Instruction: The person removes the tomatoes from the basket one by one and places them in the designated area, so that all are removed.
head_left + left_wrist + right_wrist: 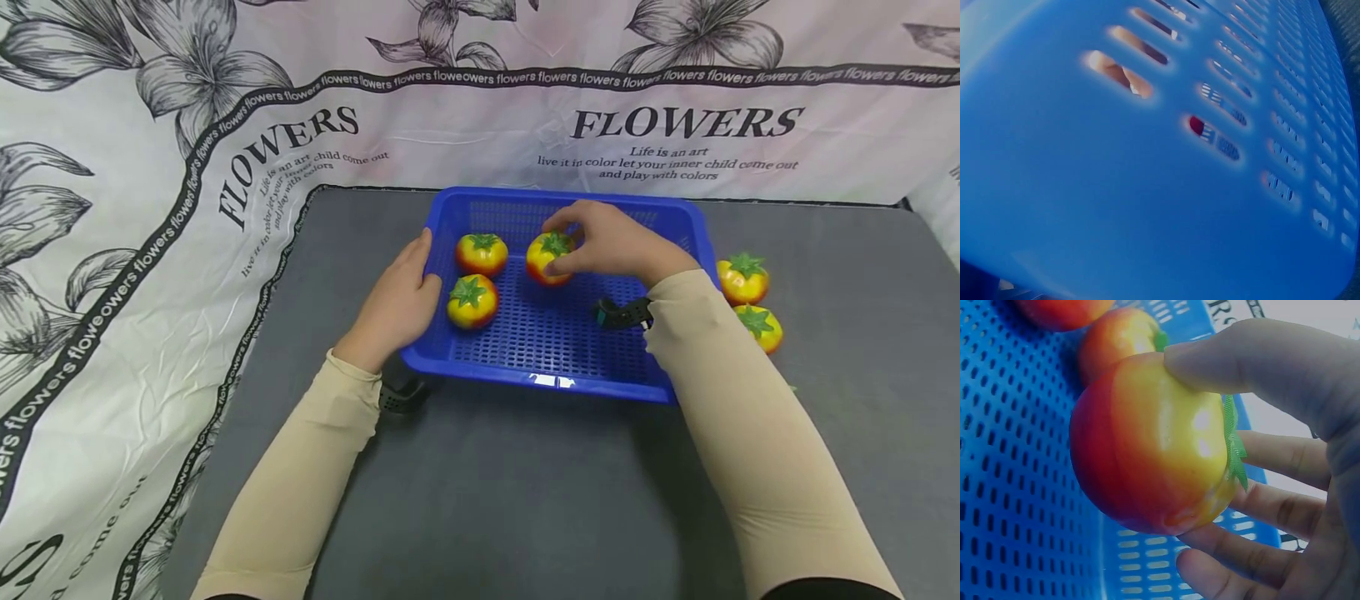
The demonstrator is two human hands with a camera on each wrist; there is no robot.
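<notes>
A blue plastic basket (517, 385) with slotted walls stands on the grey tabletop. My right hand (611, 242) is over its inside, pinching a red-and-yellow tomato (546, 260) with a green leafy top between thumb and fingers. In the right wrist view the thumb lies on the upper side of this tomato (1154, 444), the fingers behind and below it. Two similar tomatoes, a rear one (482, 254) and a front one (472, 302), sit in the basket's left part. My left hand (397, 300) grips the left rim; the basket's outer wall (1116, 187) fills the left wrist view.
Right of the basket, partly behind my right forearm, lie two more tomatoes, one farther back (742, 279) and one nearer (759, 327). A white cloth (465, 150) printed with flowers and lettering borders the grey tabletop (510, 500) at the back and left.
</notes>
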